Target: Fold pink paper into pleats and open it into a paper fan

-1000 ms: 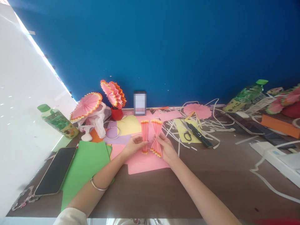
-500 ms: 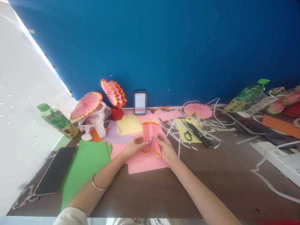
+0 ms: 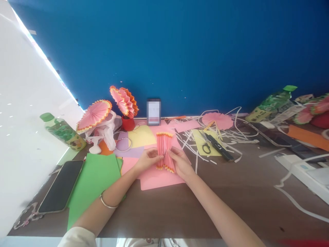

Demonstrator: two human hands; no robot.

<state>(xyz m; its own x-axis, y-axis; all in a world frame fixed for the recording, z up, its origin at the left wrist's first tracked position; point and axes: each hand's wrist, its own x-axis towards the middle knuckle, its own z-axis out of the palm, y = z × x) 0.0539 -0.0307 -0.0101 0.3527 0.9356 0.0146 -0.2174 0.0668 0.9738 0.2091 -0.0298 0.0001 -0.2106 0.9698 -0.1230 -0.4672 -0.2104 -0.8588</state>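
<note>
Two pink accordion-pleated papers with orange and yellow edges stand side by side between my hands. My left hand (image 3: 150, 159) pinches the left pleated paper (image 3: 159, 144) near its middle. Thumb and fingers of my right hand (image 3: 180, 164) close around the waist of the right pleated paper (image 3: 168, 142), which fans out a little at its ends. Their inner sides appear to touch; I cannot tell whether they are joined. Under them lie pink sheets (image 3: 151, 181) on the brown desk (image 3: 154, 216).
Green sheets (image 3: 95, 178) and a phone (image 3: 61, 187) lie left. Pleated paper flowers (image 3: 124, 101) and a green bottle (image 3: 63, 132) stand behind. A small upright screen (image 3: 154, 113) leans on the wall. Scissors (image 3: 206, 147), a black cutter (image 3: 218, 147) and paper strips lie right.
My right hand has shifted slightly left, bringing the right pleated paper up against the left one and narrowing the gap between them. My left hand has barely moved.
</note>
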